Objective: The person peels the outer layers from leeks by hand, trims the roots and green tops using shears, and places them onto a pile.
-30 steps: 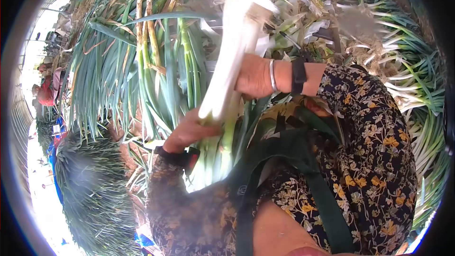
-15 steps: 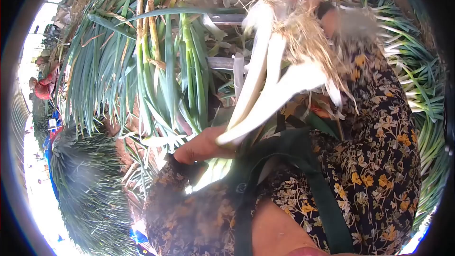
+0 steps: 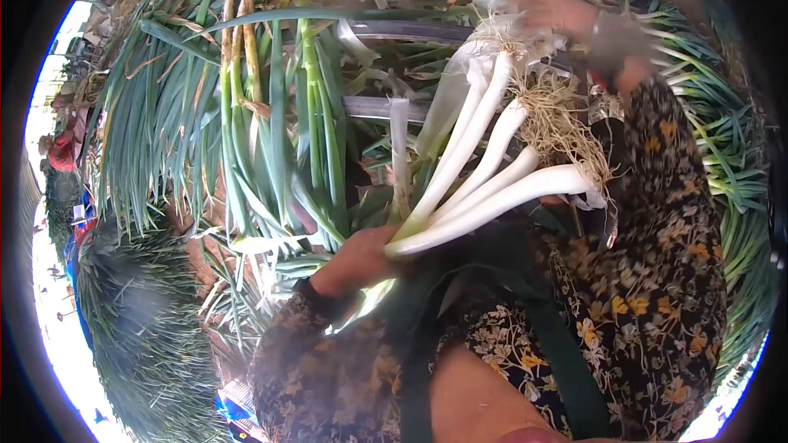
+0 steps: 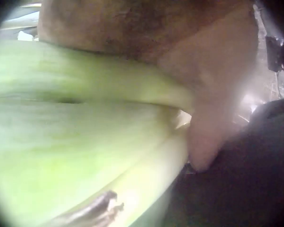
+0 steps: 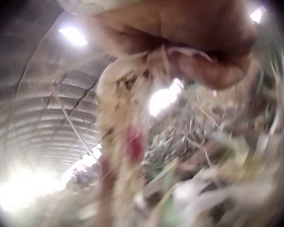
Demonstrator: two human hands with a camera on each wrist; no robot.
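My left hand point(image 3: 355, 262) grips a bunch of thick green onions point(image 3: 492, 152) low on their stems, the white ends fanned up and to the right with tangled roots point(image 3: 558, 111). In the left wrist view, a finger of my left hand point(image 4: 203, 94) curls over the pale green stalks point(image 4: 85, 142). My right hand point(image 3: 554, 15) is beyond the root ends, blurred, beside a thin whitish skin point(image 3: 447, 102). The right wrist view shows the curled fingers of my right hand point(image 5: 180, 38) pinching a pale, dirt-specked strip point(image 5: 125, 113).
Long green onions point(image 3: 176, 123) lie in a heap at the left, above a dense pile of green tops point(image 3: 148, 328). More onions point(image 3: 730, 148) line the right side. Metal bars point(image 3: 410, 30) and scattered peelings are behind the bunch. An arched roof point(image 5: 42, 113) shows overhead.
From beside the white stems, my right hand has moved up and right past the roots. The bunch has tilted right and spread apart, while my left hand keeps its grip low on it.
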